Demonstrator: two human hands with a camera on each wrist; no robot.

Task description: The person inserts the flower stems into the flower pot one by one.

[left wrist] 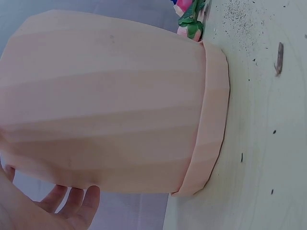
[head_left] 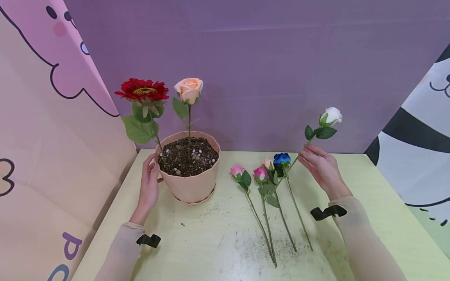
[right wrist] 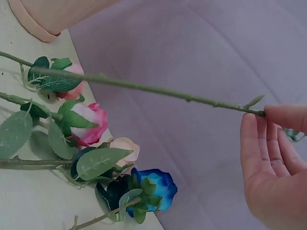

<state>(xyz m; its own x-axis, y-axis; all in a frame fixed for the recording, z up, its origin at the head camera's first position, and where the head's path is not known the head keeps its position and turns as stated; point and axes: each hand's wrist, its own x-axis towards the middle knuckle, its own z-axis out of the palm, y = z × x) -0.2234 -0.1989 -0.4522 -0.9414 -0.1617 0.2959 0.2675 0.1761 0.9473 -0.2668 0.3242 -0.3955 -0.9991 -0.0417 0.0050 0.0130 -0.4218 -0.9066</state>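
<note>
My right hand [head_left: 321, 168] pinches a white artificial rose [head_left: 331, 116] by its stem between thumb and fingers, just below the leaves. The green stem [right wrist: 144, 87] slants down and left over the lying flowers. At the left, my left hand [head_left: 150, 185] rests against the side of a pink flowerpot [head_left: 193, 187], its fingertips [left wrist: 91, 194] touching the wall. Dark soil [head_left: 172, 160] fills the pot. A red daisy-like flower [head_left: 144, 90] and a peach rose [head_left: 190, 90] stand upright in it.
Below the white rose lie a light pink rose [head_left: 237, 170], a magenta rose [head_left: 260, 174], a small peach rose [head_left: 268, 163] and a blue rose [head_left: 282, 159], stems toward the near edge. Soil crumbs [head_left: 260, 244] dot the table. A purple cloth [head_left: 267, 70] hangs behind.
</note>
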